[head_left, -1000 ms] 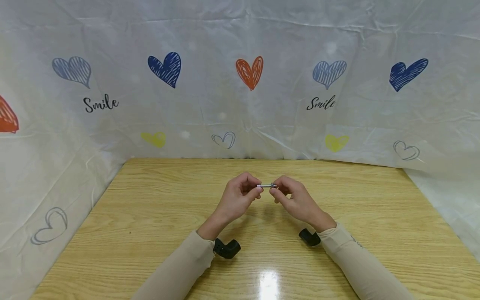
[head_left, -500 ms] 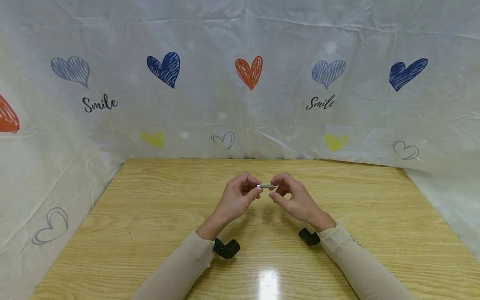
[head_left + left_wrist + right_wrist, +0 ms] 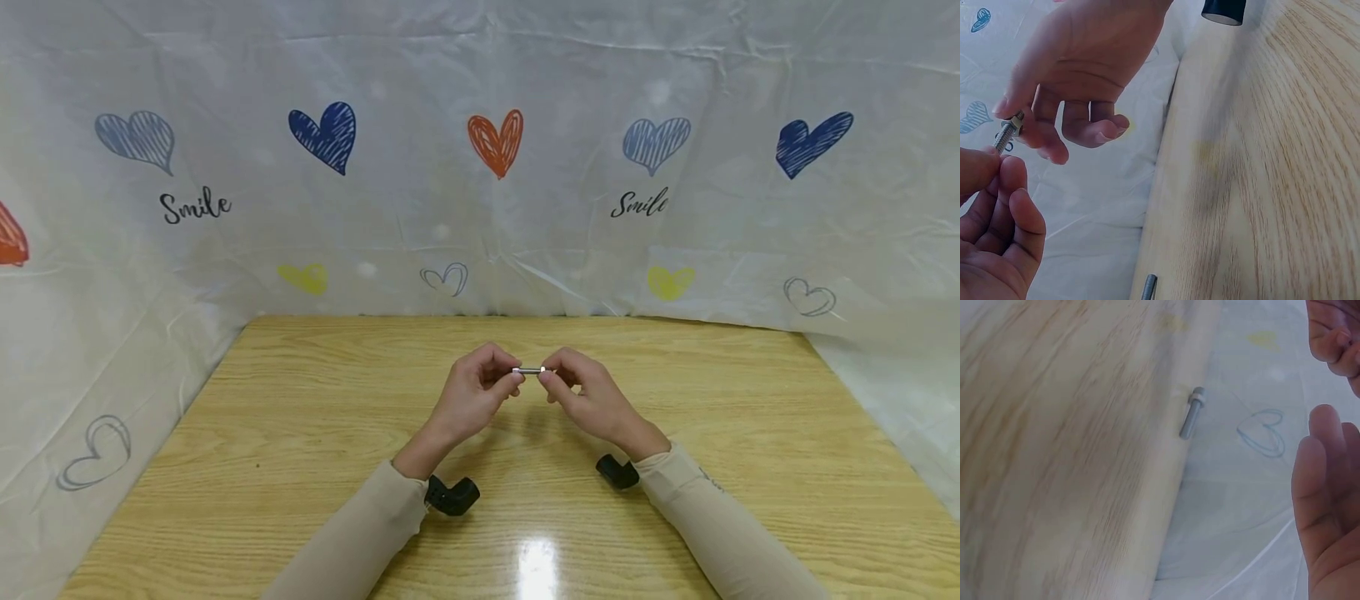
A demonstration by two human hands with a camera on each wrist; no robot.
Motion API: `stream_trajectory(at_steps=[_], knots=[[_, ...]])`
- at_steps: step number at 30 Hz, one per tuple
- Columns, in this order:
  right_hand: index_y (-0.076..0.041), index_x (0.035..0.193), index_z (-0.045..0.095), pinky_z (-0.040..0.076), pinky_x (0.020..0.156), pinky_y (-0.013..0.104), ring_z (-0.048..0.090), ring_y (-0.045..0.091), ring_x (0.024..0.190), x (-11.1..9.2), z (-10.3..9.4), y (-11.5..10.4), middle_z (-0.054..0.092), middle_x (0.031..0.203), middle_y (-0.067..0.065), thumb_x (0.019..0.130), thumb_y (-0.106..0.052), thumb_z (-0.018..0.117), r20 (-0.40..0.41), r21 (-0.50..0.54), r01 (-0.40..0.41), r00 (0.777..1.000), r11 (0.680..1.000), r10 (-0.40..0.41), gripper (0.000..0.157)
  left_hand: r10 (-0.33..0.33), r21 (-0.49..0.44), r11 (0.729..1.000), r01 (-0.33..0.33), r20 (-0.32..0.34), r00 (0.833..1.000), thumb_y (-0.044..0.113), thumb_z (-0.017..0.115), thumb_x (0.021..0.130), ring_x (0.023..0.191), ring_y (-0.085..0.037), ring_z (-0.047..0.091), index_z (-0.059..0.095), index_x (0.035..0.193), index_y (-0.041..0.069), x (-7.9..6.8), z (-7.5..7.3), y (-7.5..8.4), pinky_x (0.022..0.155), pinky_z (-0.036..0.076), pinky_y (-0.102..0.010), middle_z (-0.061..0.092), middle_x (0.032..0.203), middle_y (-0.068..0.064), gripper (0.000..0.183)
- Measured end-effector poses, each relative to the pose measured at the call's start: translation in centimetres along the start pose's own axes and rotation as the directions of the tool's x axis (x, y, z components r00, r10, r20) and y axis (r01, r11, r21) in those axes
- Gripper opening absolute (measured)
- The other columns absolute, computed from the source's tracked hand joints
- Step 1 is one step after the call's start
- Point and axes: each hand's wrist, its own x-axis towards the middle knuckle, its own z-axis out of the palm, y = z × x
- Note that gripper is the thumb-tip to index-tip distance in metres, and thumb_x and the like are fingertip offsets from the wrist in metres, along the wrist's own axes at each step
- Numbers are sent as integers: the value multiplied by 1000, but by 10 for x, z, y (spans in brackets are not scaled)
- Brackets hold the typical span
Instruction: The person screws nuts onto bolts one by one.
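Observation:
A slim silver bolt (image 3: 530, 371) is held level above the table between both hands. My left hand (image 3: 471, 396) pinches one end of it between thumb and forefinger. At the other end, my right hand (image 3: 598, 404) has thumb and forefinger on a small nut (image 3: 1017, 123) around the threads. Bare thread (image 3: 1004, 139) shows between the two sets of fingertips in the left wrist view. The right hand's other fingers are loosely bent. In the right wrist view, a grey bolt with a nut (image 3: 1192, 412) overlaps the table's far edge; a threaded tip (image 3: 1149, 287) shows low in the left wrist view.
The wood-grain table (image 3: 300, 417) reaches back to a white sheet (image 3: 405, 192) printed with hearts and the word Smile. Black wrist mounts (image 3: 453, 496) stick out under both forearms, above the tabletop.
Half a second ago the right thumb was off the nut, leaving it exposed; now the thumb is back against it. The left hand keeps its pinch. The head view has shifted slightly.

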Motion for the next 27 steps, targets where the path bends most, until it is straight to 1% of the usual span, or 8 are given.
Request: stream_trajectory(at_steps=[3,5,8,9,13,19,24,27], knots=[[-9,101,60,47,57,32,59,14,65,0,1,11,58,83,0,97,-8,57,-3,4,-8,1000,1000,8,6,-7,-3,1000,7,0,1000,-3,61,91,71,-19,62,61,100,-5,0,0,0,61,50,-28,66,85,-15,9],[-11,107,59,47,58,31,60,14,67,-1,2,21,59,87,-1,95,-11,60,-11,-1,-13,1000,1000,13,12,-11,-3,1000,11,1,1000,-3,61,91,71,-20,62,61,100,-6,0,0,0,60,49,-26,66,85,-15,9],[-10,113,56,47,58,30,62,18,69,-1,3,27,62,92,4,91,-9,66,-26,-4,1,1000,1000,-2,24,-11,-1,1000,11,2,1000,-3,61,91,70,-20,61,60,100,-5,0,1,0,60,49,-26,65,84,-15,9],[-8,113,56,46,58,29,61,17,70,-1,2,22,62,93,6,90,-6,67,-30,-8,13,999,1000,-13,26,-12,-1,1000,12,2,1000,-3,61,91,70,-19,61,61,100,-5,0,1,1,59,48,-26,65,84,-14,9],[2,108,54,48,57,32,62,25,66,-1,0,5,61,88,14,88,5,64,-34,14,77,996,997,-77,24,-10,-2,1000,10,1,1000,-4,60,91,70,-19,61,61,100,-5,0,1,1,58,47,-25,65,84,-15,9],[2,105,53,49,56,34,61,25,63,-2,-1,5,60,85,13,88,9,62,-39,26,100,994,995,-99,20,-13,-3,1000,13,9,1000,-3,60,91,70,-19,61,61,100,-5,1,4,1,58,47,-25,65,84,-15,9],[3,105,54,48,56,33,61,30,63,-1,-1,6,60,81,14,88,8,62,-35,33,119,992,992,-117,19,-22,-2,1000,22,1,1000,-3,61,91,74,-32,63,61,100,-5,1,4,1,61,50,-26,65,85,-15,10],[3,104,54,47,55,32,60,25,62,0,-1,7,60,77,15,89,7,62,-37,16,114,993,993,-113,18,-20,-5,1000,20,3,1000,-3,61,91,76,-39,62,61,101,-5,3,4,0,62,50,-26,65,86,-15,10]])
